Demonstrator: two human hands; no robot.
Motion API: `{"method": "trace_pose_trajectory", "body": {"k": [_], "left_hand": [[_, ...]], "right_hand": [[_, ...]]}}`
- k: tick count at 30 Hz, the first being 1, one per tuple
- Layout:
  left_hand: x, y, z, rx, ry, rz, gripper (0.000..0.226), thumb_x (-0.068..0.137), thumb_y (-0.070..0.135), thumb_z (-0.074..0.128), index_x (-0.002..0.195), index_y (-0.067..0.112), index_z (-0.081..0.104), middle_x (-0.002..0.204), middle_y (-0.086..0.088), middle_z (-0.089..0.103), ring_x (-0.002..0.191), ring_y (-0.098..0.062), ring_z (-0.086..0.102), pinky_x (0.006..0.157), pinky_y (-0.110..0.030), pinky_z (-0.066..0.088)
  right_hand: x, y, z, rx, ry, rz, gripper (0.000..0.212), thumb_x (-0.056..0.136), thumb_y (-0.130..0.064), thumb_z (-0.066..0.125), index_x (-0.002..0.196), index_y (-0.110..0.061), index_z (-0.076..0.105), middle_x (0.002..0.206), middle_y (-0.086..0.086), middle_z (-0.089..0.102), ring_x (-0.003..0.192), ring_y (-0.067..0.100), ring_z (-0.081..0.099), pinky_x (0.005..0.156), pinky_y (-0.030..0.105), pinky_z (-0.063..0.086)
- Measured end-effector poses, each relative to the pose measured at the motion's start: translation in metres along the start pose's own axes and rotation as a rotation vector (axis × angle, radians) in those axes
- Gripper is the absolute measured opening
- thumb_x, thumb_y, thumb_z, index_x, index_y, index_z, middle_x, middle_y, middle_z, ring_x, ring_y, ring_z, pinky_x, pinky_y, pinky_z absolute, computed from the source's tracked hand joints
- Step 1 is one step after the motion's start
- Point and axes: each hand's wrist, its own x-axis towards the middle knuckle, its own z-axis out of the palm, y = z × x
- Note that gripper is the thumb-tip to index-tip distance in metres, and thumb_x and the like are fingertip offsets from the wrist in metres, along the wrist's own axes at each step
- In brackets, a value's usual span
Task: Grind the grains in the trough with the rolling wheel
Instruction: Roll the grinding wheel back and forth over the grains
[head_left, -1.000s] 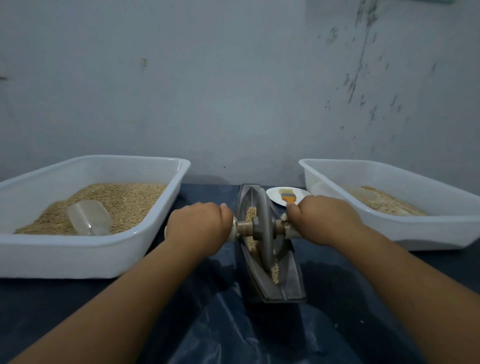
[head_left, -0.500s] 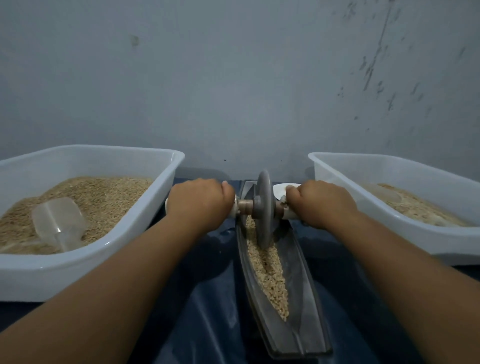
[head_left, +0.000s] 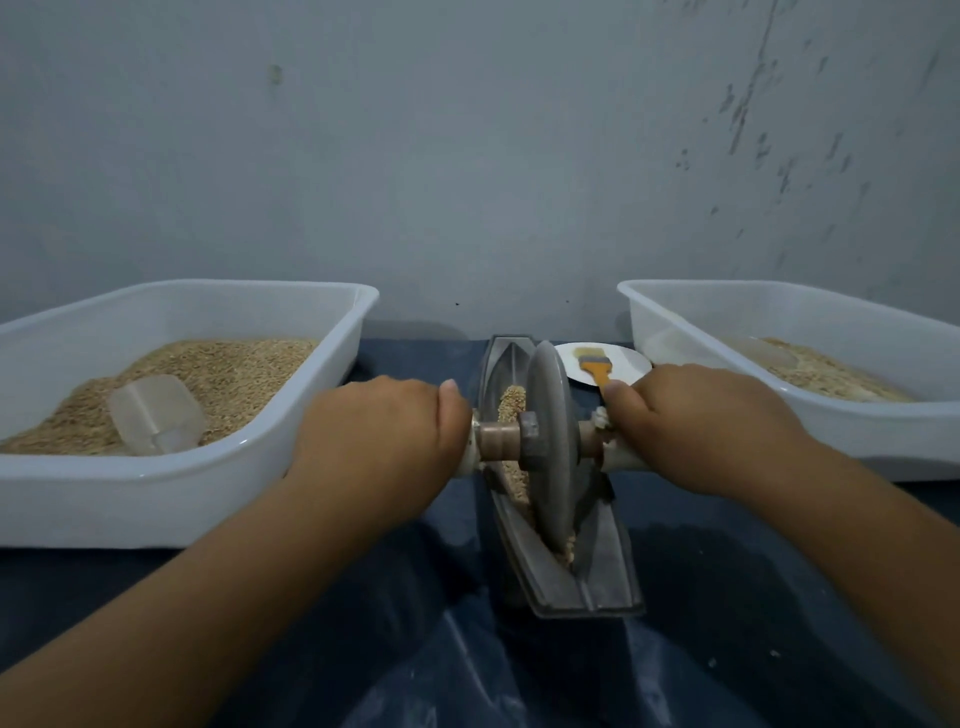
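left hand (head_left: 379, 436): bare | right hand (head_left: 701, 421): bare | forearms: sleeveless, no jewellery seen

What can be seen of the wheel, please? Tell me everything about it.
The wheel is a grey disc, metal by its look, standing on edge in the trough among the grains. A brownish axle runs through its hub. The left hand grips the axle's left handle, the right hand the right one. Its lower rim sits toward the near end of the trough.
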Motion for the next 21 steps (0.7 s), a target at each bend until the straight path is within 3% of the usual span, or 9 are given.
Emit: {"method": "trace_pose_trajectory", "body": {"k": [2,4,6,10,12,14,17,19,21], "left_hand": [[0.012,0.004,0.017,0.056,-0.047,-0.066,0.059,0.095,0.025,0.050,0.132,0.003,0.010,0.107,-0.009,0.058,0.087,-0.028,0.060,0.064,-0.036,0.046],[0.030,-0.002,0.029,0.051,-0.044,-0.117,0.059,0.094,0.024,0.051,0.137,0.005,0.015,0.109,-0.009,0.057,0.090,-0.028,0.059,0.066,-0.037,0.047],[0.050,-0.007,0.040,0.028,-0.088,-0.158,0.057,0.092,0.023,0.055,0.137,0.006,0.024,0.108,-0.010,0.057,0.090,-0.029,0.059,0.065,-0.038,0.046],[0.080,-0.020,0.050,0.031,-0.121,-0.182,0.053,0.092,0.024,0.054,0.137,0.007,0.031,0.114,-0.012,0.058,0.096,-0.032,0.060,0.067,-0.039,0.043],[0.087,-0.023,0.050,0.018,-0.130,-0.167,0.053,0.092,0.023,0.053,0.138,0.008,0.032,0.117,-0.013,0.057,0.099,-0.033,0.059,0.070,-0.040,0.045],[0.083,-0.024,0.044,-0.004,-0.145,-0.141,0.053,0.092,0.025,0.054,0.137,0.009,0.032,0.116,-0.013,0.057,0.098,-0.033,0.059,0.069,-0.040,0.044],[0.063,-0.014,0.037,0.023,-0.104,-0.086,0.056,0.090,0.027,0.058,0.133,0.008,0.027,0.110,-0.011,0.057,0.092,-0.031,0.059,0.067,-0.039,0.046],[0.050,-0.009,0.029,0.024,-0.083,-0.069,0.057,0.089,0.027,0.059,0.127,0.010,0.020,0.108,-0.009,0.057,0.089,-0.029,0.059,0.069,-0.039,0.051],[0.038,-0.007,0.021,0.016,-0.068,-0.055,0.057,0.090,0.028,0.058,0.125,0.011,0.017,0.109,-0.008,0.056,0.090,-0.027,0.058,0.071,-0.038,0.050]], "right_hand": [[0.011,-0.002,0.005,-0.005,0.015,0.017,0.051,0.100,-0.049,0.022,0.068,-0.019,0.046,0.064,-0.006,0.048,0.056,0.009,0.042,0.050,0.027,0.028],[0.028,-0.005,0.013,-0.030,0.029,0.001,0.046,0.102,-0.043,0.027,0.075,-0.008,0.042,0.067,-0.004,0.045,0.061,0.017,0.044,0.055,0.031,0.032],[0.049,-0.005,0.020,-0.040,0.029,-0.008,0.034,0.102,-0.031,0.033,0.076,-0.009,0.035,0.068,-0.002,0.038,0.071,0.026,0.044,0.063,0.034,0.035],[0.084,0.000,0.030,-0.029,-0.016,-0.047,0.005,0.093,-0.018,0.039,0.089,-0.019,0.041,0.076,0.005,0.040,0.075,0.029,0.043,0.052,0.029,0.024],[0.090,0.002,0.033,0.010,-0.049,-0.042,0.010,0.090,-0.015,0.044,0.086,-0.020,0.036,0.078,0.005,0.041,0.074,0.029,0.042,0.050,0.028,0.023],[0.084,0.004,0.034,-0.046,-0.044,-0.068,0.022,0.093,-0.015,0.047,0.079,-0.019,0.031,0.080,0.005,0.045,0.077,0.030,0.047,0.058,0.030,0.034],[0.061,0.007,0.036,-0.038,-0.012,-0.063,0.020,0.102,-0.023,0.036,0.089,-0.017,0.050,0.099,0.010,0.060,0.092,0.032,0.056,0.069,0.037,0.041],[0.046,0.008,0.035,-0.128,-0.029,-0.112,0.018,0.102,-0.022,0.037,0.107,-0.013,0.051,0.090,0.007,0.054,0.090,0.031,0.055,0.069,0.036,0.044],[0.035,0.010,0.027,-0.158,-0.047,-0.171,0.018,0.097,-0.018,0.046,0.114,-0.012,0.046,0.076,0.001,0.033,0.079,0.028,0.047,0.063,0.035,0.043]]}}
